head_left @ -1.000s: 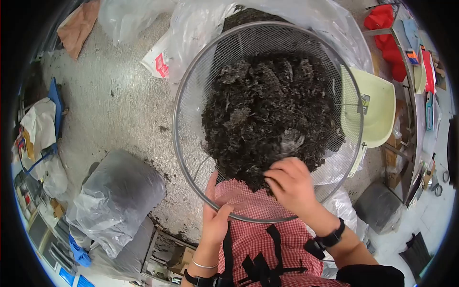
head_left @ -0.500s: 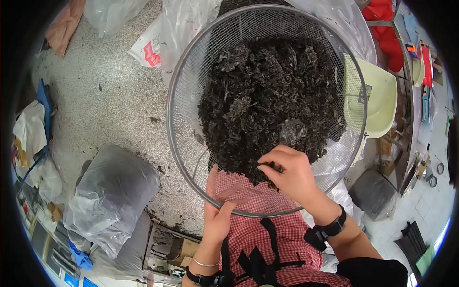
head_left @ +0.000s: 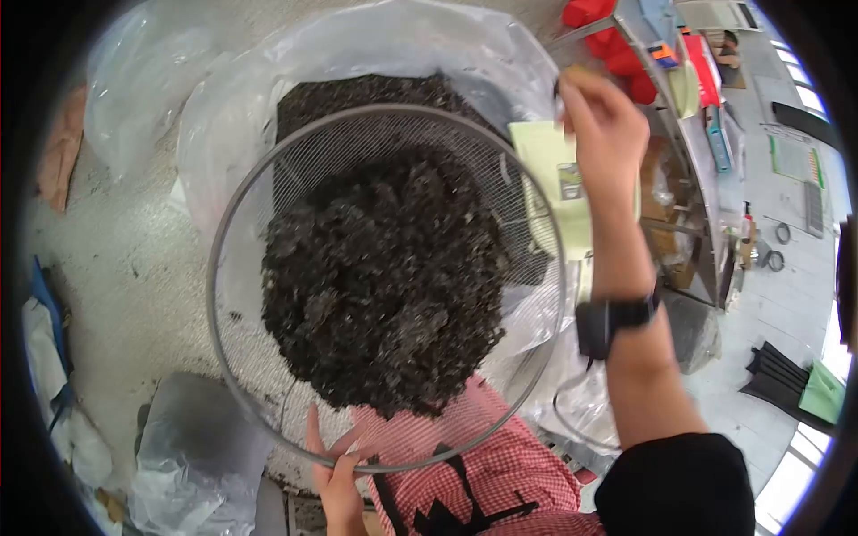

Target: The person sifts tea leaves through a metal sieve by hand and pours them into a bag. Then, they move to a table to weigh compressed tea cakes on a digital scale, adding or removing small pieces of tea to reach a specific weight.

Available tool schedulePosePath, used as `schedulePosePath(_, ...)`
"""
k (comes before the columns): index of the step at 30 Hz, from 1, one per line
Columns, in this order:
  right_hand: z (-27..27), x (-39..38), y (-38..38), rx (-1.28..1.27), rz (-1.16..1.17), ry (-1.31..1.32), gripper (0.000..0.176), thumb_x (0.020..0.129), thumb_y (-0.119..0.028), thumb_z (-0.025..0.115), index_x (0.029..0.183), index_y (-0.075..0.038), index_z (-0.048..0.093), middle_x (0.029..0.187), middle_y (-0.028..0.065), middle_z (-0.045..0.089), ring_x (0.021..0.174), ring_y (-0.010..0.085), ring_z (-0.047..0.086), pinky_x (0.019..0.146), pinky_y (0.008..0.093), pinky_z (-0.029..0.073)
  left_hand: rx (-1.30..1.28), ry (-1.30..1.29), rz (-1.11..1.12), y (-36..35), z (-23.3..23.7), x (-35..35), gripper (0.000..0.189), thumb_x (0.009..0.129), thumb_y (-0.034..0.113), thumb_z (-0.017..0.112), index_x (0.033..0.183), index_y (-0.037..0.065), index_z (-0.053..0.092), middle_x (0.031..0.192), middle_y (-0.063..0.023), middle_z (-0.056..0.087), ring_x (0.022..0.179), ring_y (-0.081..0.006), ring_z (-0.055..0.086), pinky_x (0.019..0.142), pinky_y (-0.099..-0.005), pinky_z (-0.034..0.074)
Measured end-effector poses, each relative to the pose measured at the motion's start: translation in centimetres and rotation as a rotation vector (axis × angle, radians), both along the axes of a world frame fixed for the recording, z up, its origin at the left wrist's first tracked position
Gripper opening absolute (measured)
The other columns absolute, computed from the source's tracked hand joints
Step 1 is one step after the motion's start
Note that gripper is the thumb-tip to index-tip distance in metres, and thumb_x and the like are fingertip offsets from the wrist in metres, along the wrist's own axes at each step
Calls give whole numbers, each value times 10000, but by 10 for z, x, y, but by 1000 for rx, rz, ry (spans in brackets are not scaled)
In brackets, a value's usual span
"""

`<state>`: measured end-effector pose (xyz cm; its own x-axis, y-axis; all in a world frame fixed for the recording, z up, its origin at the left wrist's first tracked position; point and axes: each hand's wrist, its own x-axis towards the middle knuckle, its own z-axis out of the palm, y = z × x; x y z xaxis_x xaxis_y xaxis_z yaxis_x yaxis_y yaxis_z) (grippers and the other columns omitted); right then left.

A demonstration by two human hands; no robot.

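A round wire mesh sieve (head_left: 214, 295) with a metal rim holds a large heap of dark, flaky dried material (head_left: 384, 277). My left hand (head_left: 340, 478) grips the sieve's rim at its near edge, thumb on top and fingers beneath the mesh. Raised at the upper right, past the rim, is my right hand (head_left: 603, 121), its fingers curled together beside the pale green scoop (head_left: 559, 192). Something small and dark seems to be at its fingertips, too blurred to make out.
Behind the sieve lies an open clear plastic bag (head_left: 357, 45) with more dark material. A filled grey bag (head_left: 192, 447) stands at the lower left. Shelving (head_left: 684, 170) with red cloth (head_left: 617, 54) runs along the right.
My right hand has left the heap and moved up and right beyond the rim. The sieve, with my left hand on it, now appears lower and further left, and the view has shifted.
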<state>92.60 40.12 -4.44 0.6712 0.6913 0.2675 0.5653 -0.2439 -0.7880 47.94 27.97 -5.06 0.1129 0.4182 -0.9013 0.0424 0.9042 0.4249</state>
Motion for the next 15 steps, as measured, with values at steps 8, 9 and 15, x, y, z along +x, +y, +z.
schedulePosePath(8, -11, -74, -84, -338, 220, -104, 161, 859, -17, 682, 1011, -44, 728, 946, 140, 706, 803, 245, 682, 729, 319, 546, 0, -57, -70, 3, -10, -3, 878, 800, -28, 472, 1591, 170, 145, 1159, -315, 640, 870, -414, 721, 694, -428, 647)
schedulePosePath(9, -20, -87, -100, -440, 138, -56, 170, 873, -61, 686, 1038, -29, 710, 957, 149, 695, 807, 268, 678, 762, 347, 550, -21, -62, -49, 6, -9, 0, 883, 796, -32, 465, 1591, 173, 141, 1169, -320, 632, 878, -413, 720, 694, -429, 646)
schedulePosePath(15, -75, -228, -71, -852, 345, 56, 894, 751, -512, 764, 1492, -201, 372, 1523, 365, 176, 1423, 534, 191, 1042, 748, 270, -34, -78, -33, 0, -13, 23, 886, 794, -41, 439, 1591, 186, 125, 1216, -357, 586, 934, -432, 705, 741, -442, 632)
